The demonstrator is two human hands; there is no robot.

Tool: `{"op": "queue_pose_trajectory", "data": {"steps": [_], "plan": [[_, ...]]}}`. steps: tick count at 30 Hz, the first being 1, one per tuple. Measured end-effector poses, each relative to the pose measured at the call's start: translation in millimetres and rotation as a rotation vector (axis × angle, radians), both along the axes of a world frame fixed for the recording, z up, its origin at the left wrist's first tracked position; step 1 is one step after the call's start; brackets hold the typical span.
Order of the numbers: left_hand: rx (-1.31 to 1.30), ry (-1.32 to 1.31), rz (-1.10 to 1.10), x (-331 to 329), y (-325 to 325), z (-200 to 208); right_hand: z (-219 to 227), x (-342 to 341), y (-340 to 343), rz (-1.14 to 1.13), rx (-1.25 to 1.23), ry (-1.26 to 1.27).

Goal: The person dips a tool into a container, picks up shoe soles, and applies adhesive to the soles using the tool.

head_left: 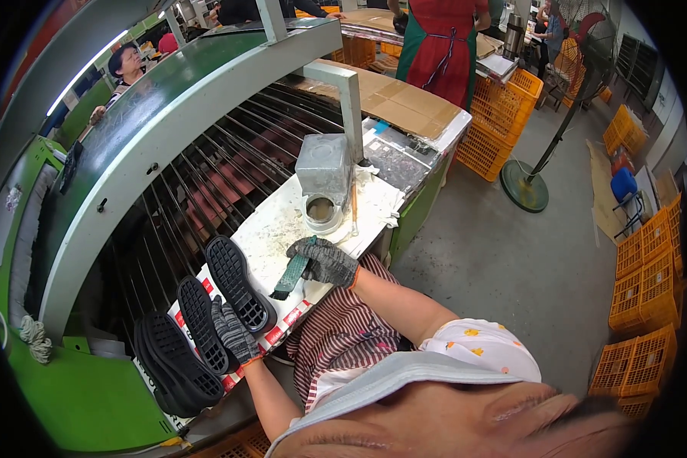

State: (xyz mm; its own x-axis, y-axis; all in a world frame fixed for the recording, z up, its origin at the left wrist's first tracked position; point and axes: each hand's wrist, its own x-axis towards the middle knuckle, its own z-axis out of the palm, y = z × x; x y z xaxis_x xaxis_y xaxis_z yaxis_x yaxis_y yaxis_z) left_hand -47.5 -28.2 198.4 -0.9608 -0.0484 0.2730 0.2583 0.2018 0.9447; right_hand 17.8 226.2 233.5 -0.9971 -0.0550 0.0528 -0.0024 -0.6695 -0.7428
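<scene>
Right hand [324, 262], in a dark knit glove: fingers closed around a green strip [293, 275], which slants down and left over the near edge of the work surface; its upper part is hidden by the glove, and we cannot make out whether it is cloth or bristle. Left hand [235, 332], gloved alike: fingers laid along the right edge of the middle shoe sole [197, 309]; the fingertips are partly lost against black rubber, so we cannot tell whether they grip it or only rest. Just right of that hand we note another black sole [237, 276], tread up. To the left, more soles [177, 353] overlap in a pile; the lower ones are mostly covered and we get no sure count. Beneath lies a pale, stained sheet [263, 221]. Beyond the right hand stands a round pot [323, 227], its contents murky to us, with a grey metal box [322, 162] right behind and a thin stick [354, 208] beside. Farther out, dark rods [206, 164] run under a grey frame [141, 153]. A person in a red apron [439, 46] is cut off above by the picture's rim.
</scene>
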Motion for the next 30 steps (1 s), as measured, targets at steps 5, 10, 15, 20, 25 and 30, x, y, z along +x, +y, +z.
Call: {"op": "queue_pose_trajectory", "data": {"steps": [5,10,15,20,25,30], "plan": [[0.139,-0.044,-0.029,5,3,5,4,0,-3,-0.052,-0.060,-0.027],[0.140,-0.038,-0.046,6,4,7,5,0,-2,-0.049,-0.056,-0.025],[0.141,-0.041,-0.035,4,3,5,3,-1,-2,-0.054,-0.052,-0.032],[0.187,-0.052,-0.030,8,7,10,1,-1,-1,-0.049,-0.056,-0.009],[0.224,-0.089,-0.059,3,3,4,2,0,-2,-0.051,-0.067,-0.027],[0.241,-0.074,-0.057,5,6,5,3,0,-2,-0.056,-0.070,-0.051]]}}
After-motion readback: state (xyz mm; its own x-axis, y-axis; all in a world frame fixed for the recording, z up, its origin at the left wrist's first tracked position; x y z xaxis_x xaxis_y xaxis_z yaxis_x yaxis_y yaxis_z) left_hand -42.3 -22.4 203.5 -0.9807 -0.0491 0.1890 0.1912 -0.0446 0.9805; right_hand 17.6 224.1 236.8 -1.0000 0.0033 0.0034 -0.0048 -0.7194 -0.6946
